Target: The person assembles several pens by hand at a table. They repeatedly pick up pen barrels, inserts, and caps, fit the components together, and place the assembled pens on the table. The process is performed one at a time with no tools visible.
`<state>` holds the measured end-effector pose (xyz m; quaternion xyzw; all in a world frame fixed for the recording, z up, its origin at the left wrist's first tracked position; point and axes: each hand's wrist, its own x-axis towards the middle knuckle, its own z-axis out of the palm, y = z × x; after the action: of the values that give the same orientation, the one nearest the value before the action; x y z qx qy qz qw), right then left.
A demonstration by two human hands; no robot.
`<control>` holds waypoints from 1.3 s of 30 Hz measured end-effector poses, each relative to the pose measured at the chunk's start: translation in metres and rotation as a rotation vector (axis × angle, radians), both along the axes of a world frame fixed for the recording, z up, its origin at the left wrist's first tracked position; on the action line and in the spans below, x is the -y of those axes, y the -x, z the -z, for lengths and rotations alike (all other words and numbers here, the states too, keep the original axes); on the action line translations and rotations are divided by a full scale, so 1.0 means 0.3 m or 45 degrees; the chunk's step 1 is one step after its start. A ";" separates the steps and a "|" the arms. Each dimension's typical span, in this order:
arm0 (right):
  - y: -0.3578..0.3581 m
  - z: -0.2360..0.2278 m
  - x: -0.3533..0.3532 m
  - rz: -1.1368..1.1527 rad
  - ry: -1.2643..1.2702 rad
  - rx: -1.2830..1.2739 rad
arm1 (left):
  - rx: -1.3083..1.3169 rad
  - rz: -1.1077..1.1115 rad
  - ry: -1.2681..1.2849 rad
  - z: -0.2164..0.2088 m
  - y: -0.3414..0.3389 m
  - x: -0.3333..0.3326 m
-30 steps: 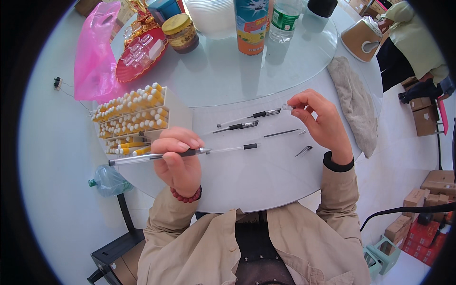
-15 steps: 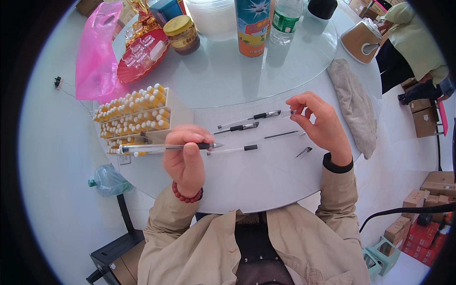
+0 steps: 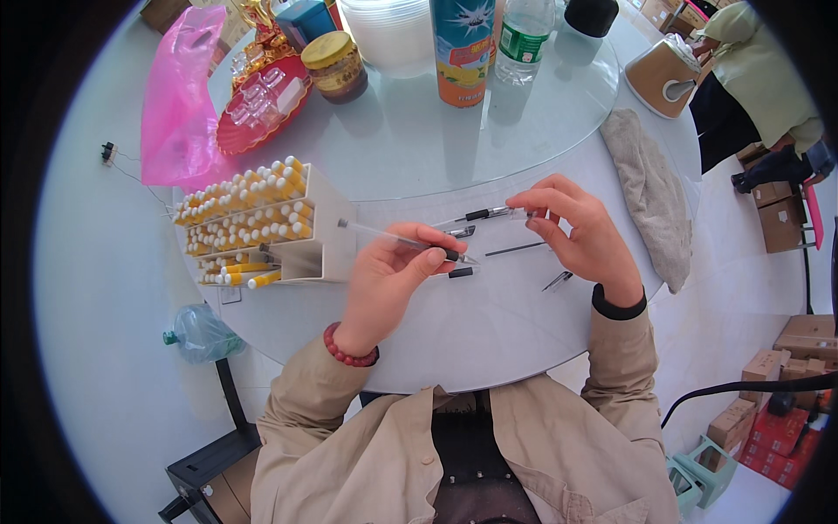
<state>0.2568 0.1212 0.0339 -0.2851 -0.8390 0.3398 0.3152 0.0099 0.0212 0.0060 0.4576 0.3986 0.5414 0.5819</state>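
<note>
My left hand (image 3: 390, 275) pinches a clear-barrelled gel pen (image 3: 397, 238) with a black grip, its tip pointing right. Between the thumb and fingers of my right hand (image 3: 576, 229) is a small clear pen cap (image 3: 521, 214). A capped black pen (image 3: 487, 212) lies just left of that cap. Partly behind my left hand are a second capped pen (image 3: 461, 232) and a pen barrel with a black grip (image 3: 461, 272). A thin dark refill (image 3: 513, 249) lies between my hands. Below my right hand rests a loose cap with a black clip (image 3: 557, 281).
A white rack (image 3: 327, 236) full of yellow white-ended sticks stands at left. Behind are a glass turntable (image 3: 393, 157), a red dish (image 3: 231, 135), a jar (image 3: 336, 74), a spray can (image 3: 461, 61) and a bottle (image 3: 524, 44). A grey cloth (image 3: 646, 188) lies at right; a person (image 3: 759, 87) stands beyond.
My left hand has moved right, away from the rack, bringing the pen's tip closer to my right hand. My right hand has shifted slightly left with the cap still pinched.
</note>
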 end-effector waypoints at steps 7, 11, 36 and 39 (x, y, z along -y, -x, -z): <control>0.005 0.002 0.007 -0.192 0.058 0.016 | 0.294 -0.022 0.181 0.006 -0.007 -0.011; 0.012 0.008 0.016 -0.229 0.145 0.046 | 0.331 -0.028 0.166 0.011 -0.008 -0.013; 0.050 0.017 0.035 -0.178 0.218 -0.118 | 0.243 -0.005 0.077 0.046 -0.027 -0.006; 0.047 0.013 0.033 -0.166 0.184 -0.092 | 0.227 -0.022 0.048 0.050 -0.033 -0.002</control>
<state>0.2427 0.1112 0.0300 -0.2394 -0.8170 0.4295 0.3012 0.0199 0.0218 -0.0091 0.3932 0.3593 0.5773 0.6190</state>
